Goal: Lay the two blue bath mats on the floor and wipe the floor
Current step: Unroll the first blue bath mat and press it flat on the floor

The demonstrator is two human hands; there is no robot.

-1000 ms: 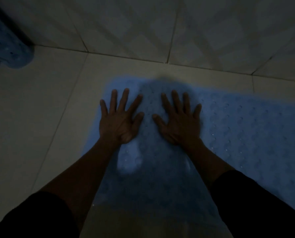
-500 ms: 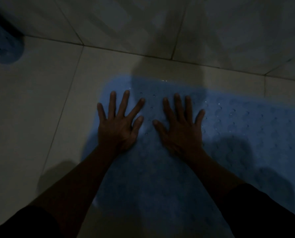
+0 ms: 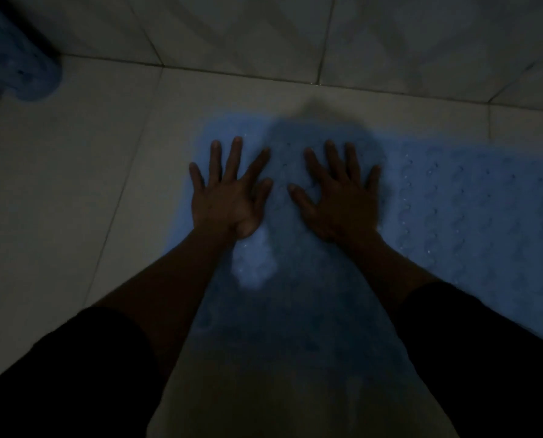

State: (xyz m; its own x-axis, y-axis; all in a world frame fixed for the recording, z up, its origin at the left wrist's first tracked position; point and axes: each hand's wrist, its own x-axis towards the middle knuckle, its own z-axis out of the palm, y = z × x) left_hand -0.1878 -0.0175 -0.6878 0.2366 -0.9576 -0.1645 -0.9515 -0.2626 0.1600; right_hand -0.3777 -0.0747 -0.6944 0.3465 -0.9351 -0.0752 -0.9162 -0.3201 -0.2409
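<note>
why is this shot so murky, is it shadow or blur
Head view: mostly dim light, not blur; a broad shadow falls over the flat blue mat around the left hand and right hand, leaving one pale lit patch near the left wrist; the rolled mat sits dark and soft in the corner.

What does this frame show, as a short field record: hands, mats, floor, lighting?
left hand: flat, fingers spread, on the laid mat near its left edge
right hand: flat, fingers spread, on the same mat
laid mat: blue, spread on the floor, running off to the right
second mat: blue, rolled up, top left
floor: pale tiles
lighting: dim
</note>
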